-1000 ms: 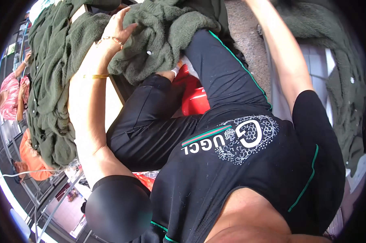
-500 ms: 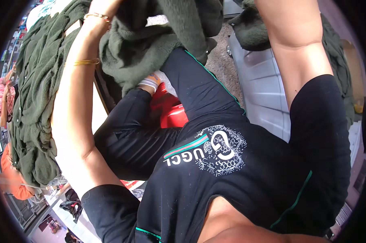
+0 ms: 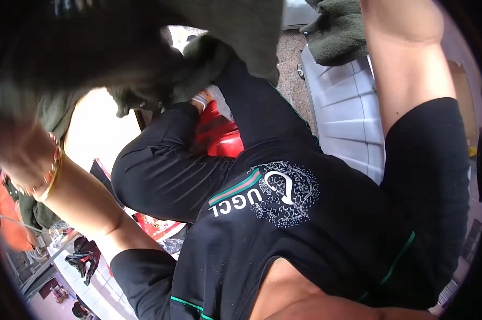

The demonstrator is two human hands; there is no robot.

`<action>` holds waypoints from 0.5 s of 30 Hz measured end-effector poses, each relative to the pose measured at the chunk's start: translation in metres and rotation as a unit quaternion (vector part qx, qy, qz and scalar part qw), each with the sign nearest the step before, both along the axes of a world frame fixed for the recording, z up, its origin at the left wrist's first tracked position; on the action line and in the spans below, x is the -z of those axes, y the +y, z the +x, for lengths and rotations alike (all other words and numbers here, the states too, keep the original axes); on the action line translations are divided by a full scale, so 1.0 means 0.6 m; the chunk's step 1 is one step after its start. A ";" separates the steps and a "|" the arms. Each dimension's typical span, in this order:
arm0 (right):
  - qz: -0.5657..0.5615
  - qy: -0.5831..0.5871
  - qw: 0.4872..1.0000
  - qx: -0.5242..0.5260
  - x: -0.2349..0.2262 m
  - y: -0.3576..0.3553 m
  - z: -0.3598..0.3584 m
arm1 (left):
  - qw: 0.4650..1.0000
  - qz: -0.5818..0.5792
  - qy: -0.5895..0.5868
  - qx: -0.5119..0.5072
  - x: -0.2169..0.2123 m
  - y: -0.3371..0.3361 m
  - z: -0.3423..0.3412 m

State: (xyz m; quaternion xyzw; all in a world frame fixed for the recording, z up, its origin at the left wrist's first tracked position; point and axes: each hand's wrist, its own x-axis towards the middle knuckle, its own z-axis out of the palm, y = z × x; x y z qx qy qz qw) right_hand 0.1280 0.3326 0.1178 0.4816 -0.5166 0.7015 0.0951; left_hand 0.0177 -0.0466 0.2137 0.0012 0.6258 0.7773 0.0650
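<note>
The left hand [image 3: 17,154] lifted a dark green garment [image 3: 145,48] overhead, its grip blurred; the right hand was unseen.

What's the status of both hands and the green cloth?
Left hand raised close to the camera, blurred, grip unclear. Right hand out of frame above. Dark green cloth lifted overhead, covering the upper view. More green cloth on the grey unit.

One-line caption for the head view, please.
Left hand lifts a dark green fleece garment close past the camera; right hand out of frame.
</note>
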 end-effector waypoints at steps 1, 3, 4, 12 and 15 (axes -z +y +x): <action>-0.002 0.009 1.000 -0.030 0.004 -0.010 0.000 | 0.976 -0.070 -0.205 0.027 0.033 -0.087 -0.048; -0.004 0.013 0.998 -0.059 0.031 0.002 0.012 | 0.955 -0.138 -0.132 0.228 0.007 -0.071 0.026; -0.004 0.014 0.997 -0.074 0.044 0.008 0.018 | 0.884 -0.201 -0.052 0.418 -0.009 -0.052 0.084; 0.023 -0.147 0.989 -0.004 0.131 -0.033 0.091 | 0.393 -0.469 0.307 0.729 0.222 0.014 0.239; 0.058 -0.482 0.847 0.218 0.273 -0.049 0.099 | 0.254 -0.559 0.357 0.704 0.282 0.013 0.242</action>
